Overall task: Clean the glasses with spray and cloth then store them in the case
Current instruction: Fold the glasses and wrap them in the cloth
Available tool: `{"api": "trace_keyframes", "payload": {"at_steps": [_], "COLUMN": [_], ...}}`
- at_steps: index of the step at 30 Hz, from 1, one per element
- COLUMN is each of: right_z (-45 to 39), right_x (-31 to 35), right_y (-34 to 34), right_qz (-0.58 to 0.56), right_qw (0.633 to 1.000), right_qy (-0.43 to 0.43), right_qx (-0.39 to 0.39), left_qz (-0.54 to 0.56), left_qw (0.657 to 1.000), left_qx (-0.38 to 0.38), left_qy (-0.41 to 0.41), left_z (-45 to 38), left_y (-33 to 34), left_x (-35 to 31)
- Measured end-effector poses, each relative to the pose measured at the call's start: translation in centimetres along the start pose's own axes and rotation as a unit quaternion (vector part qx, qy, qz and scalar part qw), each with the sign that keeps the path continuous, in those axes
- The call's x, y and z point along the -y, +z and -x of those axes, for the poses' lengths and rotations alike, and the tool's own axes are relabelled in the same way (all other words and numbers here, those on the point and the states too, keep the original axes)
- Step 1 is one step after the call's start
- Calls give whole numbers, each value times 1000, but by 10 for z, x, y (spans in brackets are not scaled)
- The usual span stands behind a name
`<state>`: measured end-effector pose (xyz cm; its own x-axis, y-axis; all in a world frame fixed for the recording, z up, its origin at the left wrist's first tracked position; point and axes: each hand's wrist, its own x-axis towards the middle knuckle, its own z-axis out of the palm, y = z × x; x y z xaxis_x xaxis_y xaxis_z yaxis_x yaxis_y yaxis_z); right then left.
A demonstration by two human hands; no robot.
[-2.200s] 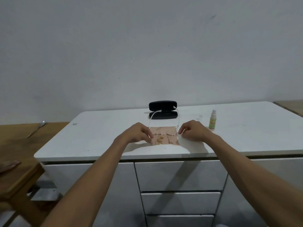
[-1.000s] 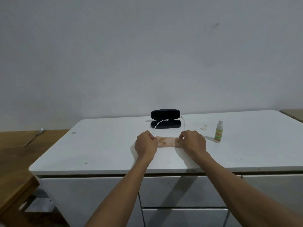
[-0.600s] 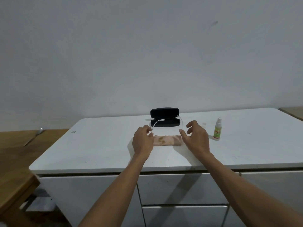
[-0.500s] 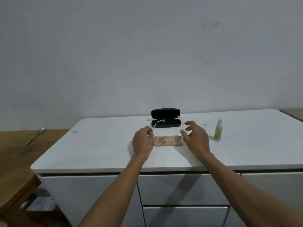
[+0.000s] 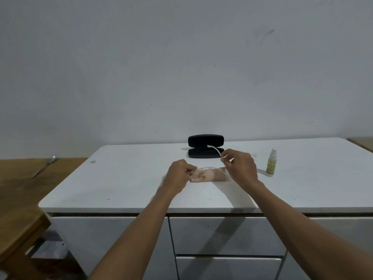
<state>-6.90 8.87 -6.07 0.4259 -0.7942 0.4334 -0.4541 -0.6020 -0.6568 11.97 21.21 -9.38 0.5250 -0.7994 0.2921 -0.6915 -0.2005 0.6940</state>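
Working from the near edge of the white counter (image 5: 121,188), I have both hands on the glasses (image 5: 205,168), which sit just above the folded peach cloth (image 5: 203,176) at the centre. My left hand (image 5: 178,176) pinches the left end of the clear frame, fingers closed narrow on it, steadying the piece low over the cloth so the lenses rest on something soft rather than on the bare top. My right hand (image 5: 240,168) is closed on the right temple arm (image 5: 216,151), thumb and forefinger gripping near the hinge, the other fingers loosely curled; that white arm sticks up and away toward the far side. I judge this as folding the arms in ahead of stowing, though I cannot tell whether the left arm is already folded, since the frame is thin and nearly transparent.

Right of my right hand, standing upright and apart from it, is the small spray bottle (image 5: 271,163), set aside within reach, cap on as far as I can see.

Farther back, behind the cloth, the black case (image 5: 205,147) lies open, lid raised toward the wall, mouth facing me, so the glasses can go straight in. Its interior looks dark; I see nothing inside it. The raised temple tip overlaps it in view only.
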Motion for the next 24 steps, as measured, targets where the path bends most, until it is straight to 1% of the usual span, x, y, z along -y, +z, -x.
{"api": "trace_keyframes", "payload": {"at_steps": [2, 5, 8, 10, 14, 16, 19, 21, 24], "right_z": [-2, -4, -5, -4, -5, -6, -3, 0, 4], "right_x": [3, 9, 10, 11, 10, 7, 2, 0, 0], "right_y": [1, 5, 12, 14, 13, 12, 6, 2, -3], "right_qz": [26, 65, 93, 110, 107, 94, 70, 70, 82], "right_qw": [999, 995, 990, 986, 986, 989, 990, 984, 976], "right_qy": [-17, -37, -34, -39, -35, -36, -56, -72, -71], "right_qx": [24, 68, 104, 123, 123, 112, 113, 144, 189], "left_qz": [76, 121, 150, 166, 181, 173, 143, 105, -4], "left_qw": [997, 991, 985, 981, 978, 980, 988, 994, 999], "left_qx": [2, -8, -25, -23, -11, -23, -41, -19, 48], "left_qy": [-32, -48, -81, -97, -101, -91, -47, -23, 5], "left_z": [0, 0, 1, 0, -1, 1, 8, 13, 16], "left_y": [-3, -8, -12, -14, -18, -19, -22, -24, -29], "left_x": [0, 2, 4, 6, 6, 1, -10, -16, -21]}}
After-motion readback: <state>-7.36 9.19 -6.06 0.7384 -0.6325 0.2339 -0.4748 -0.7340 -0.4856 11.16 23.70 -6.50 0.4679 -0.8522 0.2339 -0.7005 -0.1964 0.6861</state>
